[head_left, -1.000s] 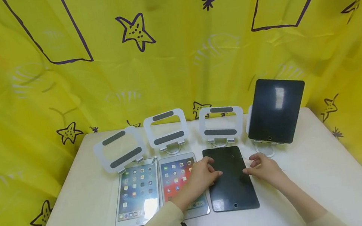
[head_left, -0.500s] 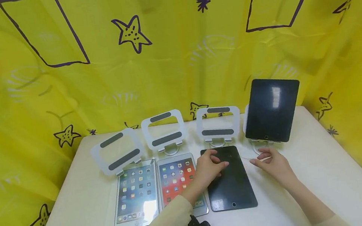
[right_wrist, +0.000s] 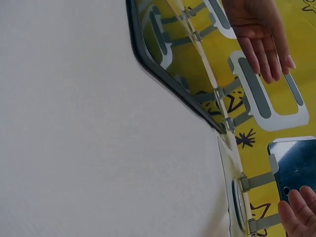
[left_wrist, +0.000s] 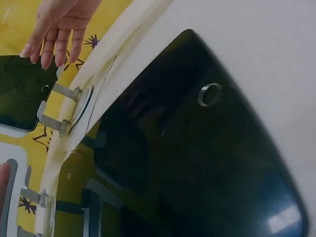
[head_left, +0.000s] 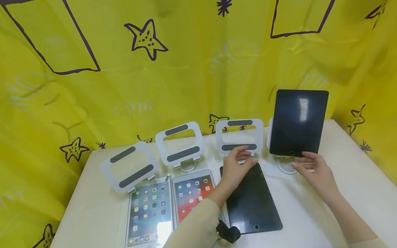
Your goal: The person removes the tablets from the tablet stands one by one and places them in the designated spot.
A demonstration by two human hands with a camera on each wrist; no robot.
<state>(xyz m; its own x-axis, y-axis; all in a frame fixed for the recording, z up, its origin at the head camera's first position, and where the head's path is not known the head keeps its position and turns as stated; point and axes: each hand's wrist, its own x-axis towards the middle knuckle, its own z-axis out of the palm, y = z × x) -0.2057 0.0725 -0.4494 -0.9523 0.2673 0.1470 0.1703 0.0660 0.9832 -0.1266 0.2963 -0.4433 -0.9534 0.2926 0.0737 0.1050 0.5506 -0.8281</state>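
My left hand point(head_left: 239, 166) hovers over the far end of a black tablet point(head_left: 253, 204) lying face up, its fingers loosely bent with nothing between them. Just beyond its fingertips stands a white tablet stand point(head_left: 240, 134) with grey pads. On the right, my right hand point(head_left: 318, 173) has its fingertips right at the lower edge of another black tablet point(head_left: 299, 122), propped upright on its own stand. In the left wrist view the right hand point(left_wrist: 64, 24) shows extended fingers. The right wrist view catches the left hand point(right_wrist: 259, 37), also empty, before a bare stand point(right_wrist: 256, 94).
Two white tablets with lit screens, one at the left point(head_left: 148, 217) and one partly under the left sleeve point(head_left: 192, 191), lie on the white table point(head_left: 82, 237). Two more stands, one tilted point(head_left: 129, 169) and one straighter point(head_left: 183, 152), stand behind them. A yellow curtain point(head_left: 186, 84) hangs at the back.
The left hand has moved from the flat black tablet's left side up to its far end. The right hand has shifted right and away, from that tablet's right edge to the propped tablet's lower edge.
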